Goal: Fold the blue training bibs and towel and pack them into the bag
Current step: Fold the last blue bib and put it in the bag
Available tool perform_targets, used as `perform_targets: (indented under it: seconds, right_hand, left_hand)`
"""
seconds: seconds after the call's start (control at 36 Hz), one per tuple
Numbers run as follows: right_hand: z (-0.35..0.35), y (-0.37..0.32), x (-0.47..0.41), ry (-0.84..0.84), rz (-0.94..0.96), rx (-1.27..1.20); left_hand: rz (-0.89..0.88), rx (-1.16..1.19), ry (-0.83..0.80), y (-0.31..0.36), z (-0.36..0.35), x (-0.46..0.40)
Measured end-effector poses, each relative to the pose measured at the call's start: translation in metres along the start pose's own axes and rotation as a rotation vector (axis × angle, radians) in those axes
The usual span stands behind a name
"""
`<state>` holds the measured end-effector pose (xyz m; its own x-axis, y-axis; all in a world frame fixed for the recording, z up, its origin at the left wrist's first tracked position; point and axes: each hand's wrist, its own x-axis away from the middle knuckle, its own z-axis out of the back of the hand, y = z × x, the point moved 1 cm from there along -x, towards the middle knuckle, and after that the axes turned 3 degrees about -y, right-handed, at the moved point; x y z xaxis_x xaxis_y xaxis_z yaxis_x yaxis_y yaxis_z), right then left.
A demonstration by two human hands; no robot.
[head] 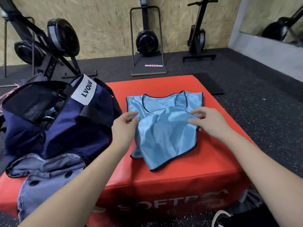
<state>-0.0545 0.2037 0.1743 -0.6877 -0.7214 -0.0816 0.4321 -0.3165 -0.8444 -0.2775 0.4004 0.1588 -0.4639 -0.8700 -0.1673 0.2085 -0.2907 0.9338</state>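
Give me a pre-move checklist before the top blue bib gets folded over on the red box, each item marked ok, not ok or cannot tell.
1. Left hand pinches the top bib at its left edge: ok.
2. Right hand pinches the bib's right edge: ok.
3. Top bib lies flat and smooth: not ok, it is wrinkled and skewed, its lower corner hanging towards the front of the red box.
4. Top bib lines up with the second bib under it: not ok.
5. Navy bag stands open to the left: ok.
6. Room left inside the bag: cannot tell, though dark items show inside.
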Motion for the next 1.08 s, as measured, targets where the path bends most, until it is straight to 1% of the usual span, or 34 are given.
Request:
perform_targets:
  seconds: [0.06,0.11,0.14,0.19,0.22,0.28,0.31,0.36,0.42,0.47,0.53,0.58,0.64,0.69,0.78,0.89,0.94,1.0,1.08]
  right_hand:
    - [0.001,-0.001,-0.009,0.065,-0.006,-0.028]
    - [-0.001,0.001,-0.018,0.047,-0.031,0.026]
    - [-0.003,0.002,-0.021,0.016,-0.054,0.058]
    - [-0.007,0.006,-0.023,-0.027,-0.037,0.189]
    - [-0.01,0.007,-0.022,-0.026,0.011,0.295]
    - [-0.014,0.007,-0.02,-0.007,0.148,0.441]
    - [-0.016,0.005,-0.018,-0.014,0.211,0.454]
    - [-0.021,-0.003,-0.012,-0.084,0.304,0.411]
    - [-0.03,-0.013,-0.005,-0.21,0.372,0.403]
    - [-0.04,-0.015,0.002,-0.343,0.404,0.465]
    - [-0.051,-0.012,0.006,-0.462,0.393,0.549]
    - [-0.062,-0.007,0.008,-0.517,0.393,0.622]
    - [-0.069,-0.004,0.01,-0.504,0.403,0.675]
    - [-0.074,-0.003,0.01,-0.452,0.434,0.717]
    - [-0.077,-0.004,0.008,-0.398,0.462,0.761]
    - [-0.08,-0.001,0.006,-0.426,0.424,0.776]
    - [-0.08,-0.001,0.005,-0.428,0.408,0.771]
    - [-0.079,0.0,0.003,-0.422,0.376,0.732]
    - [-0.074,-0.001,0.0,-0.413,0.292,0.547]
  left_hand:
    - [0.036,0.046,-0.005,-0.003,-0.003,-0.015]
    - [0.071,0.072,-0.076,-0.004,-0.009,-0.028]
    - [0.08,0.046,-0.119,-0.005,-0.011,-0.031]
    - [0.087,-0.117,-0.179,-0.009,-0.015,-0.034]
    - [0.066,-0.242,-0.189,-0.012,-0.015,-0.034]
    - [-0.039,-0.441,-0.19,-0.018,-0.016,-0.03]
    - [-0.098,-0.479,-0.189,-0.021,-0.016,-0.028]
    - [-0.202,-0.478,-0.202,-0.02,-0.015,-0.019]
    - [-0.318,-0.452,-0.268,-0.017,-0.015,-0.01]
    - [-0.445,-0.474,-0.384,-0.017,-0.014,-0.002]
    - [-0.567,-0.56,-0.502,-0.023,-0.016,0.002]
    - [-0.625,-0.616,-0.559,-0.031,-0.018,0.003]
    - [-0.644,-0.632,-0.549,-0.032,-0.019,0.004]
    - [-0.674,-0.612,-0.52,-0.029,-0.021,0.005]
    - [-0.648,-0.601,-0.506,-0.023,-0.02,0.005]
    - [-0.588,-0.706,-0.619,-0.023,-0.02,0.009]
    - [-0.591,-0.737,-0.634,-0.024,-0.021,0.011]
    - [-0.583,-0.755,-0.615,-0.025,-0.021,0.011]
    - [-0.519,-0.745,-0.571,-0.025,-0.021,0.009]
